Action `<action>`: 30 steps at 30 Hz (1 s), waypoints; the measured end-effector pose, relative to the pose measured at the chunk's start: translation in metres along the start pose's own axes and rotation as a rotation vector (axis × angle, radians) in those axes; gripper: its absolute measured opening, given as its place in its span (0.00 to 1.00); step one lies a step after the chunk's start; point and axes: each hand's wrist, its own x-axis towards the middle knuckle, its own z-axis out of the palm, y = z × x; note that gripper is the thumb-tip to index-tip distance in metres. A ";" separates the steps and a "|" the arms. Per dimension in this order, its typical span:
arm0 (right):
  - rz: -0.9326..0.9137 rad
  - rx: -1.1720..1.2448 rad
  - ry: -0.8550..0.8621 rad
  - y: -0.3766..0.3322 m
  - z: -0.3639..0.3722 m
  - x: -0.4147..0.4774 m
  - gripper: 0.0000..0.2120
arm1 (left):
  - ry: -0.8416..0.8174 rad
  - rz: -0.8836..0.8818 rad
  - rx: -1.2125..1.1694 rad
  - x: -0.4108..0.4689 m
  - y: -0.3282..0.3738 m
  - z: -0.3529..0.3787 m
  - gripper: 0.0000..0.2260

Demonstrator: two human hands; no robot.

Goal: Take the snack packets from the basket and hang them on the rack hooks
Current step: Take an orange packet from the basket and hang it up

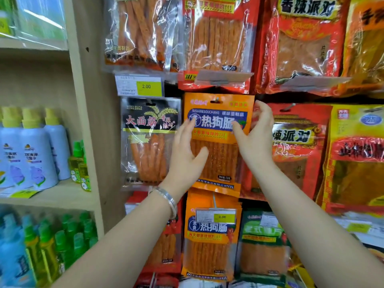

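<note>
A bracelet (pixel 166 201) circles the left wrist; the left hand (pixel 185 150) lies spread, fingers straight, against the left edge of the orange packet (pixel 218 161); the right hand (pixel 255 138) pinches its right edge, thumb in front; the packet hangs from a hook (pixel 217 100), between a black packet (pixel 149 142) and a red packet (pixel 295 146).

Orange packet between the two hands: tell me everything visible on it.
The orange packet is a flat glossy pouch with a blue label and a clear window showing orange sticks. It hangs upright, top hole on a hook, between a black packet and a red packet. The left hand lies flat on its left side; the right hand pinches its right edge.
</note>
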 end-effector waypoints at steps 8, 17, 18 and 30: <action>-0.432 -0.709 -0.247 0.042 0.008 -0.036 0.27 | -0.265 -0.067 0.289 -0.045 -0.050 0.029 0.35; -0.367 -0.916 -0.415 0.056 0.033 -0.004 0.29 | -0.386 -0.178 0.367 -0.011 -0.071 0.057 0.38; -0.357 -0.932 -0.426 0.058 0.036 -0.003 0.29 | -0.396 -0.201 0.368 -0.006 -0.071 0.059 0.38; -0.277 -0.752 -0.542 0.035 0.021 -0.001 0.22 | -0.418 -0.270 0.252 0.006 -0.043 0.043 0.30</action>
